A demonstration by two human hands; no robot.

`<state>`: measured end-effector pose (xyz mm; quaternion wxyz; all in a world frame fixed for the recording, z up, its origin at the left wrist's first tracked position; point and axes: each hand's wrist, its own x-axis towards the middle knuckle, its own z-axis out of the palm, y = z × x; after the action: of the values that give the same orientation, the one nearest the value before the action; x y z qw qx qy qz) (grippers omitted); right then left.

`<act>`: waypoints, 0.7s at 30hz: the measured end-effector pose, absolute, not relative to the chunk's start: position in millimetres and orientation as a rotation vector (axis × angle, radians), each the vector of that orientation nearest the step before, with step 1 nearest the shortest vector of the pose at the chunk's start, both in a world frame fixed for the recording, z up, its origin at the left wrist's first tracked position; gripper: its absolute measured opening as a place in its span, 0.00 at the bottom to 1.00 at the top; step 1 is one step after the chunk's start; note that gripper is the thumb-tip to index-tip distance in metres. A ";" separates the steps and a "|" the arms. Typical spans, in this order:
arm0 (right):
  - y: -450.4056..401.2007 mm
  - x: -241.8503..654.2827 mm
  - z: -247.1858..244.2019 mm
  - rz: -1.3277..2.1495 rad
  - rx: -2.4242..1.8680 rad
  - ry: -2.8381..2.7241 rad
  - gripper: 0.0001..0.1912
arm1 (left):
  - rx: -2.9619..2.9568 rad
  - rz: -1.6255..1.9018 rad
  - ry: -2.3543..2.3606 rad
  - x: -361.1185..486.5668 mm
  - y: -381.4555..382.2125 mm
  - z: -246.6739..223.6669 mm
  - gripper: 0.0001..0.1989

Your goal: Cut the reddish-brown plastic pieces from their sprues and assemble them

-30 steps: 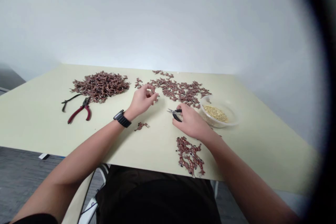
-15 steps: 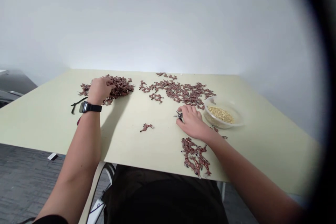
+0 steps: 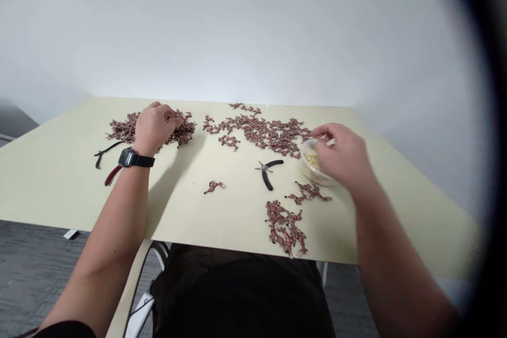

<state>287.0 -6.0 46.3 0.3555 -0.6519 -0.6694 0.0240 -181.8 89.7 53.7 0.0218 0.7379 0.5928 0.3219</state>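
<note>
Clock: 12 is the worktop's far edge, read from its middle.

Pieces: I see small reddish-brown figures (image 3: pixel 122 129) heaped at 10 o'clock on the pale worktop (image 3: pixel 51 190). A looser band of figures (image 3: pixel 257 132) spreads at 12, and a cluster of figures (image 3: pixel 285 227) sits at 4. The material is too small for me to tell.

Handling: I judge them light and stiff. Their thin limbs look easy to snag on each other and possibly fragile, so I would lift one by its body, clear of the heap.

Left grip (image 3: pixel 156 128): the fingers curl down onto the heap at 10. I cannot tell whether they have closed on a figure.

Right grip (image 3: pixel 343 153): thumb and fingers pinch a pale sliver (image 3: pixel 330 142) above the rim of a clear plastic bowl (image 3: pixel 307 174) at 3.

Bowl contents: pale grains (image 3: pixel 312 162), each too small for me to identify.

Nearby: black-handled pliers (image 3: pixel 269 171) lie open just right of centre, well clear of both grips. Red-handled pliers (image 3: pixel 111 174) lie at 9, partly hidden behind the left forearm (image 3: pixel 122 195).
</note>
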 end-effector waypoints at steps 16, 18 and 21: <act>18.8 350.9 17.3 0.339 -2.033 -1.995 0.09 | 2.164 -0.103 1.000 -77.2 40.2 37.7 0.06; 20.0 350.4 18.2 0.325 -2.045 -1.991 0.09 | 2.187 -0.024 0.974 -79.2 43.7 40.8 0.05; 23.5 349.0 15.6 0.276 -2.100 -1.982 0.07 | 2.241 0.029 0.951 -79.9 48.9 44.4 0.06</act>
<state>349.0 23.5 15.6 0.1201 -0.7188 -0.6782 0.0946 -79.9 48.9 44.4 0.3462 0.8636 0.3665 0.0112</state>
